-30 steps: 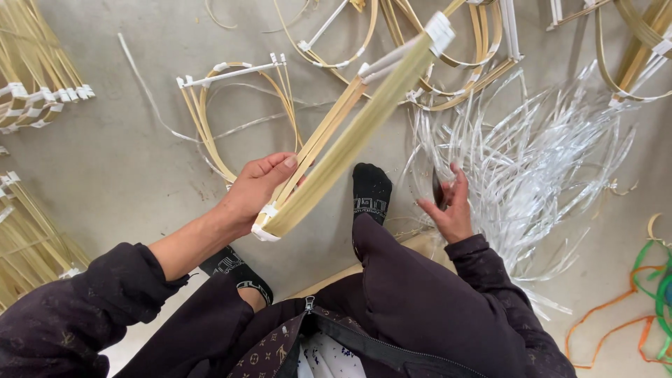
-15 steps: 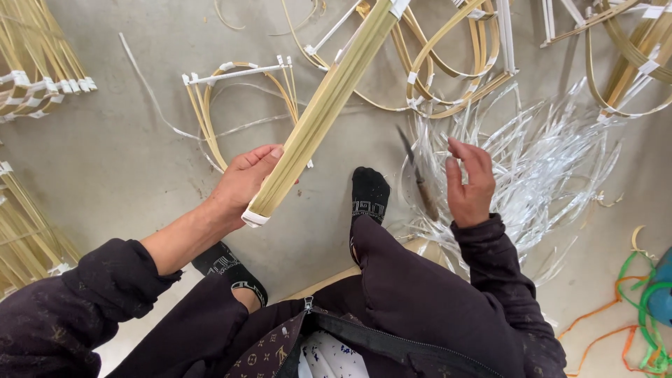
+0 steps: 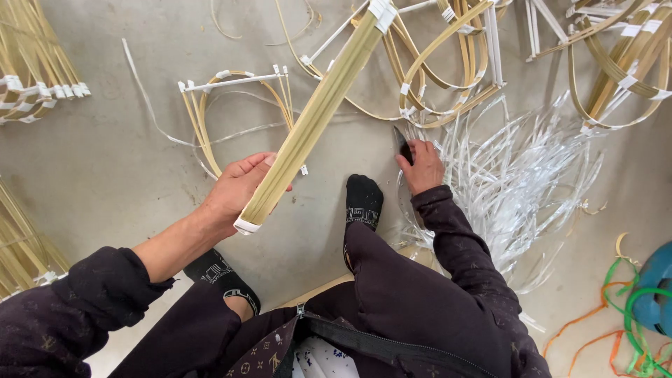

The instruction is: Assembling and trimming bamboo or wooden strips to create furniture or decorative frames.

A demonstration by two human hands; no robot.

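Bamboo strips point(image 3: 315, 115), bundled flat and taped white at both ends, slant up from the left hand point(image 3: 238, 187), whose fingers curl around the lower end. The right hand point(image 3: 422, 166) closes on a dark blade point(image 3: 402, 144) (only partly visible) beside loose white plastic straps point(image 3: 518, 168) on the floor point(image 3: 105, 161).

Pale yellow-green bamboo strips point(image 3: 315, 119), white plastic straps point(image 3: 518, 175)

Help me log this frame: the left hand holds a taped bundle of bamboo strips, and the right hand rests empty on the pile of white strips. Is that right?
Not quite. In the head view the right hand is not empty: it grips a small dark tool at the edge of the pile of white strips. The left hand does hold the taped bundle of bamboo strips.
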